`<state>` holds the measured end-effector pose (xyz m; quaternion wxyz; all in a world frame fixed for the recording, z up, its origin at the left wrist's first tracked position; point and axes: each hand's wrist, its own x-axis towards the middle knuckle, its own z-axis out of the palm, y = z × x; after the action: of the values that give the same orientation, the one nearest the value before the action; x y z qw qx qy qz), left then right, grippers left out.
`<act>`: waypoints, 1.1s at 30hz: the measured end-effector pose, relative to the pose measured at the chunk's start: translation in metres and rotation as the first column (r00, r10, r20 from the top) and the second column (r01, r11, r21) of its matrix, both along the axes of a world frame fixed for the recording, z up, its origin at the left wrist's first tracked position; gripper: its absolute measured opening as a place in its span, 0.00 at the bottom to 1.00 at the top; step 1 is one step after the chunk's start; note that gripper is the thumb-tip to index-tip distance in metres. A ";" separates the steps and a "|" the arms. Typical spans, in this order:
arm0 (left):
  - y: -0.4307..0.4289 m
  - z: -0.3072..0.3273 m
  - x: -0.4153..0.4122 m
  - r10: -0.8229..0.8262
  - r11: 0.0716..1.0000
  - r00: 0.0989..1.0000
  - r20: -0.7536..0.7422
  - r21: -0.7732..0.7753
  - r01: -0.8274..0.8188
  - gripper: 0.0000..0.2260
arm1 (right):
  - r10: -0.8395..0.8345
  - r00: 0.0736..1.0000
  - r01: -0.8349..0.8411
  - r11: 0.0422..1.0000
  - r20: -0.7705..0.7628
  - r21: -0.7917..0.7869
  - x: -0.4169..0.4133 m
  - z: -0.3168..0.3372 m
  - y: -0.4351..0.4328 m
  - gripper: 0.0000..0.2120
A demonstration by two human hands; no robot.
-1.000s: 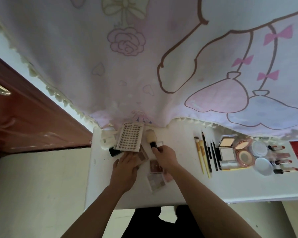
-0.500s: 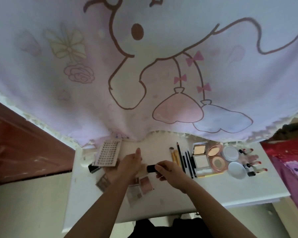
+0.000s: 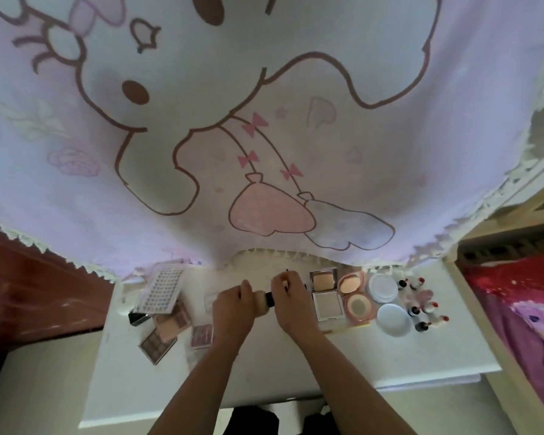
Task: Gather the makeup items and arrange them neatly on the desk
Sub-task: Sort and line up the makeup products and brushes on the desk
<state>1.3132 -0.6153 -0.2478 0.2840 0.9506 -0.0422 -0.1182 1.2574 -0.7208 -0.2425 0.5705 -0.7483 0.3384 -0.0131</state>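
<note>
Both hands have shifted rightward since the earlier frame and now meet near the back of the white surface [image 3: 327,365], just left of the open square compact [image 3: 325,293]. Between them lies the powder brush [image 3: 262,304], held roughly level just above the surface. The right hand [image 3: 291,304] is clamped on its black handle with curled fingers, and the left hand [image 3: 233,309] curls against the cream bristle end. Blur makes the exact finger placement hard to read. To the left sit the unsorted things. A lash tray [image 3: 159,291] leans over a small black item [image 3: 138,318], with three eyeshadow palettes [image 3: 157,342] lying loosely angled nearby, two of them overlapping. To the right, beyond the square compact, items stand in a tidy row: a round pink compact [image 3: 355,296] lying open, two white round lids [image 3: 383,287], and a cluster of lipsticks [image 3: 421,304] with red tips. A pale cartoon-printed curtain [image 3: 264,152] hangs over the back edge of the surface, and a red bed cover [image 3: 515,309] shows at the far right.
</note>
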 end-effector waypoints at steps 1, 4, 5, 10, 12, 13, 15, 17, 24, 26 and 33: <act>-0.004 0.005 -0.002 0.042 0.999 0.999 0.002 -0.030 -0.042 0.19 | -0.003 1.000 0.003 0.999 0.016 -0.034 -0.001 0.004 -0.004 0.08; -0.013 0.017 -0.003 0.106 0.980 0.993 -0.048 -0.161 -0.113 0.19 | 0.004 1.000 0.000 0.993 0.029 -0.117 -0.003 0.016 -0.011 0.09; -0.014 0.020 -0.005 0.116 0.972 0.991 -0.071 -0.196 -0.128 0.18 | 0.013 0.999 -0.008 0.990 0.032 -0.143 -0.005 0.020 -0.012 0.09; -0.011 0.025 -0.005 0.152 0.922 0.975 -0.162 -0.331 -0.198 0.18 | 0.058 0.997 -0.041 0.961 0.052 -0.274 -0.009 0.028 -0.008 0.08; -0.006 0.024 -0.001 0.140 0.912 0.969 -0.203 -0.354 -0.206 0.17 | 0.049 0.997 -0.029 0.952 0.056 -0.305 -0.007 0.031 -0.003 0.08; -0.002 0.023 0.002 0.135 0.907 0.966 -0.220 -0.366 -0.210 0.16 | 0.045 0.997 -0.024 0.945 0.055 -0.326 -0.007 0.032 0.001 0.08; 0.006 0.019 0.008 0.123 0.894 0.961 -0.249 -0.392 -0.216 0.15 | 0.034 0.998 -0.011 0.932 0.059 -0.363 -0.005 0.033 0.009 0.08; 0.014 0.018 0.014 0.102 0.883 0.960 -0.259 -0.421 -0.208 0.15 | 0.018 0.999 -0.001 0.923 0.042 -0.384 -0.002 0.038 0.023 0.09; 0.049 0.021 0.041 -0.006 0.851 0.941 -0.340 -0.496 -0.173 0.15 | -0.041 0.999 0.027 0.895 -0.022 -0.446 0.019 0.046 0.069 0.09; 0.060 0.019 0.049 -0.034 0.839 0.915 -0.402 -0.509 -0.193 0.12 | -0.043 0.997 0.009 0.881 -0.062 -0.473 0.022 0.051 0.079 0.09; 0.207 -0.050 0.111 0.286 0.818 0.813 -0.507 -0.312 -0.483 0.11 | -0.564 0.700 0.714 0.577 0.438 -0.397 -0.011 0.135 -0.021 0.10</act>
<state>1.4244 -0.4085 -0.2982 0.5052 0.8008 0.1961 -0.2551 1.2467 -0.7416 -0.1078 0.3305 -0.6925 0.4900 -0.4137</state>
